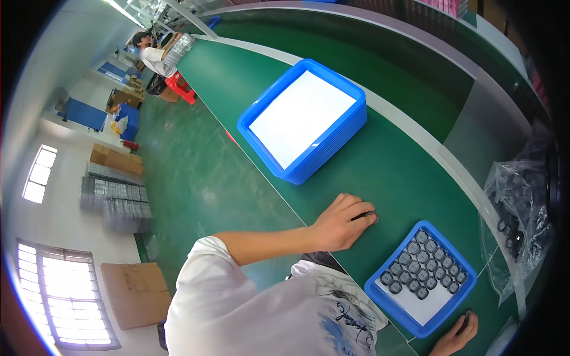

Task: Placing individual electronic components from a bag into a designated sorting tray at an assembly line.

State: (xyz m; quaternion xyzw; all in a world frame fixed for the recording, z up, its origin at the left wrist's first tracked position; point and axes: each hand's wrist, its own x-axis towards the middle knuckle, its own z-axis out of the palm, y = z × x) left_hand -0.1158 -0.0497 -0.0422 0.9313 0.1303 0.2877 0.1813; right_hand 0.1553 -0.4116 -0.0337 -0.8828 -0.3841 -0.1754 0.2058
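Note:
My left hand point(343, 223) is over the green table, fingers closed round a small dark rounded part point(371, 218). To its right lies a blue tray point(380, 292) lined with a white sheet point(428, 305). Several rows of small dark round parts with greyish centres point(414, 267) fill much of that sheet; its near side shows bare white. Beyond the tray's near right corner, at the lower edge of view, my right hand point(456, 337) pinches another small dark part point(466, 320), mostly hidden by the fingers.
A stack of blue trays point(332, 146) with a white sheet point(303, 118) on top stands farther along the table point(222, 68). A clear plastic bag point(516, 228) with dark parts lies at the right. A person point(155, 59) sits by a red stool point(181, 88) at the far end.

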